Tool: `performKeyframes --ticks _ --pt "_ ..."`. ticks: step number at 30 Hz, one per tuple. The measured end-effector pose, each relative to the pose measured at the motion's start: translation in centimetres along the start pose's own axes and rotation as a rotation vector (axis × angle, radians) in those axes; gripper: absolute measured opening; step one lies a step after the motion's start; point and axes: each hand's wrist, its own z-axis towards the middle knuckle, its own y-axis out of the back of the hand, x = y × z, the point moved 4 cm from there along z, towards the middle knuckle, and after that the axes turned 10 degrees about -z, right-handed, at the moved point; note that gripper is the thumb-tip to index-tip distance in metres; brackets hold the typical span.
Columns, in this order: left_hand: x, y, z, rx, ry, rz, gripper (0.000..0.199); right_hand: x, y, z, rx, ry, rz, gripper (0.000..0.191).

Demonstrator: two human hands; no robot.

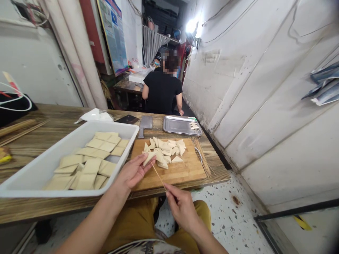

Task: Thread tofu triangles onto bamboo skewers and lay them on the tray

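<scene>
My left hand (pixel 135 171) pinches a pale triangular piece (pixel 149 158) over the left edge of a wooden cutting board (pixel 182 173). Between the thumb and fingers of my right hand (pixel 180 203) is a thin wooden skewer (pixel 159 175). Its far tip meets the held piece; whether it has pierced it I cannot tell. Several more pale triangles (pixel 166 146) lie in a loose heap on the board. Left of the board, a white plastic tray (pixel 132 132) holds several flat square sheets (pixel 88 173), partly overlapping.
Behind the board lie a cleaver (pixel 146 126) and a metal tray (pixel 177 125) with a few pale pieces. A bundle of skewers (pixel 202 158) rests along the board's right side. A person in a black shirt (pixel 162 90) sits beyond the table. A wall stands at the right.
</scene>
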Motion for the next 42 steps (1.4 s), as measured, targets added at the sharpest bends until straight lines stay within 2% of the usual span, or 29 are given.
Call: performKeyframes --ticks 5,18,42 --pt "0.05 0.21 0.09 -0.013 0.017 0.030 0.007 0.01 0.02 -0.14 -0.050 0.007 0.022 0.031" --pt "0.17 -0.12 -0.16 -0.053 0.010 0.025 0.007 -0.17 -0.09 -0.07 -0.062 0.016 -0.022 0.032" --pt "0.60 -0.03 -0.34 -0.024 0.032 -0.012 0.008 -0.36 -0.51 -0.25 -0.069 0.014 -0.012 0.032"
